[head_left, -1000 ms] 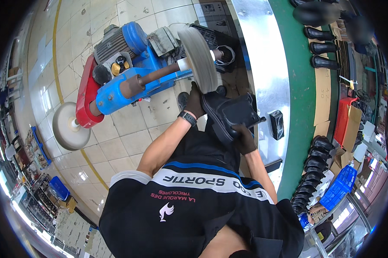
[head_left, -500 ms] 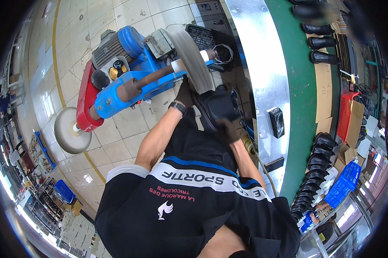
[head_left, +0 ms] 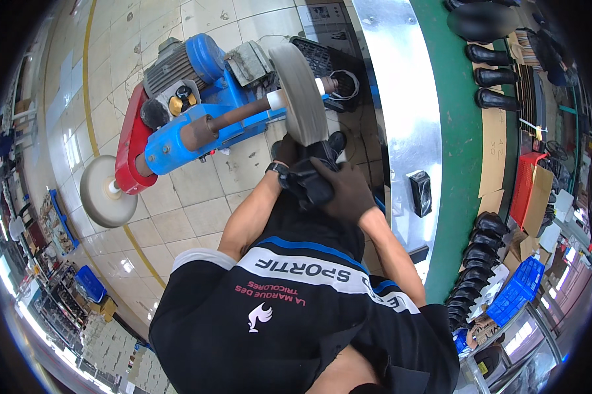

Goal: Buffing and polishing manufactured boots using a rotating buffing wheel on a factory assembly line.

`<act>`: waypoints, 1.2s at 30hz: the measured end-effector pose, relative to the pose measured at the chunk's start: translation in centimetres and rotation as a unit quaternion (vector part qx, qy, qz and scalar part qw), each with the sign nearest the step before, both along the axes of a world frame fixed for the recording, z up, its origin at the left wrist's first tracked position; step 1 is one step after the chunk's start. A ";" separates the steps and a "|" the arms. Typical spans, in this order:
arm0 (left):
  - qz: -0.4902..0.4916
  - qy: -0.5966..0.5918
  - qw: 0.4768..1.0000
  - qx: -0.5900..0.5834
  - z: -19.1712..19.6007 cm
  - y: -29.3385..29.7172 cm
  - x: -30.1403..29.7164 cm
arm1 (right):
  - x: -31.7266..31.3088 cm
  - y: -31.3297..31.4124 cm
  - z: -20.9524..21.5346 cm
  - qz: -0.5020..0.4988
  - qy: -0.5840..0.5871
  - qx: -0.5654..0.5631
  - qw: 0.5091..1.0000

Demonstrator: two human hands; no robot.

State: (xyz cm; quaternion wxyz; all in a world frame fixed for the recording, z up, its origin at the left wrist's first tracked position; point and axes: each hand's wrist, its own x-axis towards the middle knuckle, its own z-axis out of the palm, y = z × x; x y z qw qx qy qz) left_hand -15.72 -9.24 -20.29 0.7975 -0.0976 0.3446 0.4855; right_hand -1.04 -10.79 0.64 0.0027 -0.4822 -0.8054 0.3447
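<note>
While the right hand (head_left: 350, 192), in a dark brown glove, curls its fingers over a black boot (head_left: 307, 186) and grips it from the right, the left hand (head_left: 285, 150) lies at the boot's other side, mostly hidden; how its fingers close cannot be told. The boot is thus between the two hands, just under the lower rim of a broad grey wheel (head_left: 301, 92), though whether the two touch is hard to make out. A dark watch (head_left: 278, 169) circles the wrist just behind the left hand. Ahead and to the left of that hand stands a blue machine body (head_left: 171, 144) with a red guard (head_left: 133, 138), its shaft running to the grey wheel; well to the left of the hand, a pale second wheel (head_left: 105, 192) sits at the machine's other end. To the right of the right hand runs a silver desk (head_left: 401, 98), with a small shiny black block (head_left: 420, 193) lying on it. Farther right, past a green strip (head_left: 455, 151), black footwear (head_left: 478, 264) stands in a row, and a blue crate (head_left: 518, 290) lies beyond, also nearer the wearer than the hand.
</note>
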 end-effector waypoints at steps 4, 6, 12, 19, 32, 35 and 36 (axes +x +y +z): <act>-0.029 0.098 0.988 0.116 -7.4 0.0 1.1 | -2.0 3.0 -4.1 0.080 -0.113 0.030 0.990; -0.053 0.228 0.956 0.175 -10.5 -0.3 0.2 | -2.3 2.9 -3.8 0.081 -0.099 0.033 0.991; -0.179 0.501 0.773 0.345 -6.0 -4.1 1.1 | 2.6 -1.9 -1.0 -0.118 0.089 -0.044 0.988; 0.031 0.232 0.968 0.091 -5.6 -2.1 -1.7 | 2.3 -1.6 -7.5 -0.478 0.396 -0.453 0.640; -0.002 0.879 0.432 0.201 12.2 1.2 -4.3 | 1.8 -1.3 -10.0 -0.504 0.417 -0.594 0.469; -0.008 0.830 0.499 0.248 15.2 3.3 -2.4 | 2.2 -4.3 -11.8 -0.318 0.324 -0.331 0.827; -0.031 0.829 0.481 0.282 15.9 3.7 -1.9 | 2.5 -4.5 -11.6 -0.273 0.222 -0.218 0.910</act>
